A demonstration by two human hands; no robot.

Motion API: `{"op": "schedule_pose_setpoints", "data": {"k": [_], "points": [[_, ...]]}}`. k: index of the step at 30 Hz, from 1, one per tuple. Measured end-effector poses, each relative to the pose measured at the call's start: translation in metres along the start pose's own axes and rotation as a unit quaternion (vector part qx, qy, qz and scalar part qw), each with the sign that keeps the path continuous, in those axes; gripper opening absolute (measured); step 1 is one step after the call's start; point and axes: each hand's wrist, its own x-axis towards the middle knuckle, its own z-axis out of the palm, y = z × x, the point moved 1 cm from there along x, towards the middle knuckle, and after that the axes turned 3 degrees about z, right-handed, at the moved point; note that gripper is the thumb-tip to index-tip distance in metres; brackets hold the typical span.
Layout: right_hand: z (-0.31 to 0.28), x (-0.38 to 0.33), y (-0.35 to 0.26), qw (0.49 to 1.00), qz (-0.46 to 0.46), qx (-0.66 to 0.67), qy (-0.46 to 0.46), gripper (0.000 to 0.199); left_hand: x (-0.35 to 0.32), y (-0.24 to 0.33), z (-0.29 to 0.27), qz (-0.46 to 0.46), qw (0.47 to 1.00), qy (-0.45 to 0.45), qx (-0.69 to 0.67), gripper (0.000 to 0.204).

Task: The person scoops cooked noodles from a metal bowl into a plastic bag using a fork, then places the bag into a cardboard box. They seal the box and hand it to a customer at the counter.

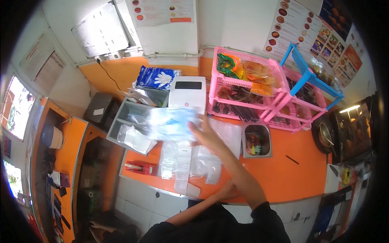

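Note:
My right hand (201,133) grips the right edge of a pale blue-and-white plastic packet (171,123), smeared by motion. The packet is above the counter, in front of a white receipt printer (187,95) and over part of a grey divided tray (121,117). Under my right forearm, close to the counter's front edge, lies my left hand (227,192); its fingers are mostly hidden. Clear plastic bags (206,160) spread on the counter below the packet, with a long printed paper slip (183,168) on top of them.
A red tape dispenser (140,168) sits at the orange counter's (291,178) left front. A metal container (257,140) and a dark stick (292,160) lie to the right. Pink stacked baskets (243,81) with packets and a blue rack (310,75) stand behind. A pan (324,135) is far right.

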Motion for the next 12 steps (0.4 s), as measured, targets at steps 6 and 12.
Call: {"op": "schedule_pose_setpoints", "data": {"k": [6,12], "points": [[-0.026,-0.079,0.023,0.996,-0.078,-0.011,-0.049,0.064,-0.013,-0.066,0.028,0.007,0.993,0.000,0.114,0.036],[-0.202,-0.273,0.079,0.997,-0.045,0.048,0.031,0.054,0.047,-0.053,0.075,0.008,0.999,0.024,0.032,0.032]]}}
